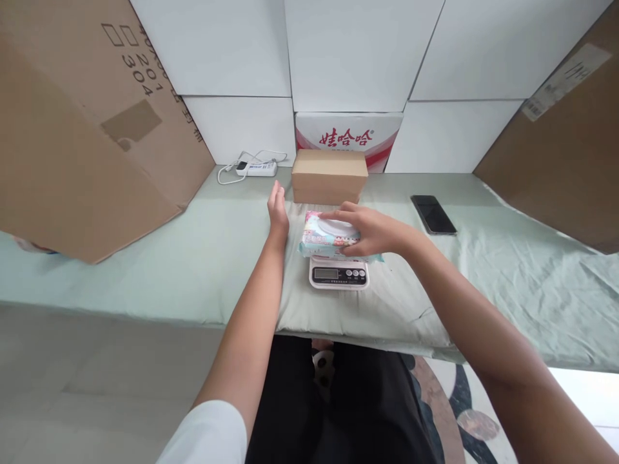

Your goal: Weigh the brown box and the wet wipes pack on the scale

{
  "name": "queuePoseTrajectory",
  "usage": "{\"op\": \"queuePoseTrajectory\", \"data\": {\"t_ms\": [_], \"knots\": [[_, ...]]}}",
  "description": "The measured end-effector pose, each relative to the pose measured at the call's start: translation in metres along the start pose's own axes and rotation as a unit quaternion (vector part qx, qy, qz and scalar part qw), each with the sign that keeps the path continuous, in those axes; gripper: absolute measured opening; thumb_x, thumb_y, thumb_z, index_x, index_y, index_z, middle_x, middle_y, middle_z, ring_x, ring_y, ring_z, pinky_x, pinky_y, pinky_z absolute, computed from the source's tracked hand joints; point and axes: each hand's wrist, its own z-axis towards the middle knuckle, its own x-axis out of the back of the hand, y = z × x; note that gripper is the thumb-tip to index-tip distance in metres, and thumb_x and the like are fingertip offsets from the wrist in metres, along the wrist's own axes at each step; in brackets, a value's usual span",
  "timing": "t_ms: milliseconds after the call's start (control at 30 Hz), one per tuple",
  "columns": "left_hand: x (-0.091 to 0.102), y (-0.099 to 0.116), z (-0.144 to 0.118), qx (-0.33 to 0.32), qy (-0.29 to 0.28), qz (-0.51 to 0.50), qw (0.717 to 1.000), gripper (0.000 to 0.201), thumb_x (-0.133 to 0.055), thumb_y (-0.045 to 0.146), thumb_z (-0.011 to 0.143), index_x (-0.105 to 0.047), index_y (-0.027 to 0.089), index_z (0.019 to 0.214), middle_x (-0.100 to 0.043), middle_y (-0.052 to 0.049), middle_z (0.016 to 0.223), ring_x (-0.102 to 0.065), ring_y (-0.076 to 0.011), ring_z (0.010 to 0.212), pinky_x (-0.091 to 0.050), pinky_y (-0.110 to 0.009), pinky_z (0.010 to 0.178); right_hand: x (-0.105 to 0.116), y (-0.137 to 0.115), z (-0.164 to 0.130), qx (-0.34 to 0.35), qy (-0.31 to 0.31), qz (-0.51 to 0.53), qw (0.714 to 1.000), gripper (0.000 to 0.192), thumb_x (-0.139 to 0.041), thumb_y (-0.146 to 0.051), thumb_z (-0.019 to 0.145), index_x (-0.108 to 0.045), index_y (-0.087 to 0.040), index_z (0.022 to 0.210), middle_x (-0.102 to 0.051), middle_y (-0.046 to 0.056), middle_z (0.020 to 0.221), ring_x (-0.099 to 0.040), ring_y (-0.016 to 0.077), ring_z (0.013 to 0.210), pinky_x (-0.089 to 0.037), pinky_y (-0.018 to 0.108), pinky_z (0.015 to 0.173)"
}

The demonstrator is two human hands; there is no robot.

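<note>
A pack of wet wipes [324, 236] with a white lid lies on a small white digital scale [338, 276] on the green-covered table [203, 258]. My right hand [370, 230] rests on the pack's right side, fingers curled over its top and edge. To the left of the pack my left hand [278, 209] hovers flat with fingers together and straight, holding nothing. A small brown cardboard box [329, 175] stands just behind the pack.
A black phone [433, 214] lies at the right. A white power strip [256, 168] with cables sits at the back left. Large cardboard boxes stand at far left [87, 122] and far right [565, 135]. A red-and-white printed carton [348, 136] is behind the small box.
</note>
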Motion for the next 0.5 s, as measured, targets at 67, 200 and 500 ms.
{"op": "queuePoseTrajectory", "data": {"t_ms": [67, 200, 500], "knots": [[-0.001, 0.002, -0.001, 0.003, 0.002, 0.000, 1.000, 0.068, -0.047, 0.045, 0.107, -0.042, 0.018, 0.169, -0.031, -0.011, 0.184, -0.031, -0.0209, 0.171, -0.028, -0.034, 0.137, 0.000, 0.004, 0.002, 0.006, 0.006, 0.005, 1.000, 0.086, -0.076, -0.029, 0.080, -0.055, -0.030, 0.163, -0.062, 0.011, 0.119, -0.066, 0.0301, 0.098, -0.056, 0.042, 0.084], [-0.001, 0.004, -0.002, 0.009, 0.001, 0.003, 1.000, 0.066, -0.047, 0.042, 0.108, -0.041, 0.018, 0.169, -0.031, -0.010, 0.184, -0.031, -0.0199, 0.170, -0.029, -0.033, 0.137, -0.002, 0.014, 0.004, 0.006, 0.022, 0.002, 1.000, 0.085, -0.077, -0.028, 0.079, -0.056, -0.033, 0.162, -0.062, 0.012, 0.125, -0.065, 0.0339, 0.109, -0.056, 0.048, 0.095], [0.001, -0.002, 0.000, -0.010, -0.019, 0.007, 1.000, 0.076, -0.054, 0.061, 0.104, -0.044, 0.021, 0.169, -0.033, -0.010, 0.183, -0.029, -0.0246, 0.171, -0.028, -0.036, 0.138, -0.010, 0.014, 0.003, 0.011, 0.039, -0.017, 0.999, 0.085, -0.081, -0.056, 0.085, -0.055, -0.037, 0.163, -0.063, 0.014, 0.137, -0.062, 0.0401, 0.123, -0.052, 0.057, 0.106]]}}
